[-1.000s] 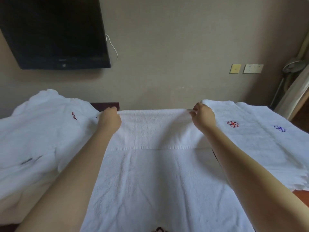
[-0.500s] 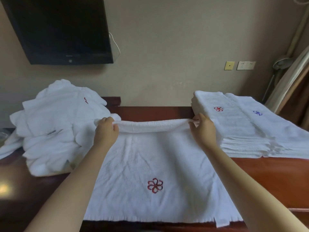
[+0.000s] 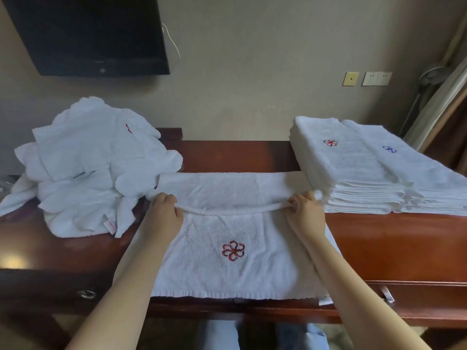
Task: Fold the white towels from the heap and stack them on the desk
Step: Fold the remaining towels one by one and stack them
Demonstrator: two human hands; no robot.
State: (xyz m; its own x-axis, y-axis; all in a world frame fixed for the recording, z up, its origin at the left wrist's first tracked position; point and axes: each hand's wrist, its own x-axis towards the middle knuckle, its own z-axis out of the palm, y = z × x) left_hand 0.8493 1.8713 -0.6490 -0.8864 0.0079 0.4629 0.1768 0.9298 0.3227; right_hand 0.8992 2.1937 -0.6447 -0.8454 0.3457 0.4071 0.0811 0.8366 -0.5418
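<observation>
A white towel (image 3: 235, 269) with a red flower emblem lies spread on the dark wooden desk (image 3: 394, 248) in front of me. Its far part is doubled back toward me. My left hand (image 3: 164, 213) and my right hand (image 3: 305, 213) each pinch the towel's top edge at a corner, holding it just above the lower layer. A heap of unfolded white towels (image 3: 86, 168) sits at the left. Two stacks of folded white towels (image 3: 358, 168) stand at the right, one with a red emblem, one with a blue one.
A black TV (image 3: 88, 34) hangs on the wall above the heap. Wall sockets (image 3: 366, 78) are at the right, with a curtain (image 3: 444, 102) beyond the stacks. A drawer handle (image 3: 87, 294) shows on the desk front. Bare desk lies between towel and stacks.
Both hands have brought the towel's far edge down and toward me, folding it over the lower part. The towel now lies on the desk instead of being held up.
</observation>
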